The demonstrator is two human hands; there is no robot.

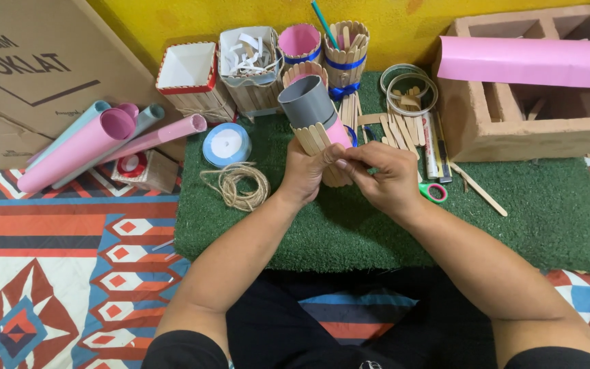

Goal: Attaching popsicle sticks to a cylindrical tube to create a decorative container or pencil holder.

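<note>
Head view: two hands [306, 174] [385, 179] grip one grey tube [311, 109].

A single head-worn camera looks steeply down and forward from above the person's lap, close to the work. Both forearms enter from six o'clock and meet near the centre. The green turf mat [513, 212] fills the middle, the yellow wall [404, 27] runs along twelve o'clock, and the patterned rug [49, 273] lies toward eight o'clock.
</note>
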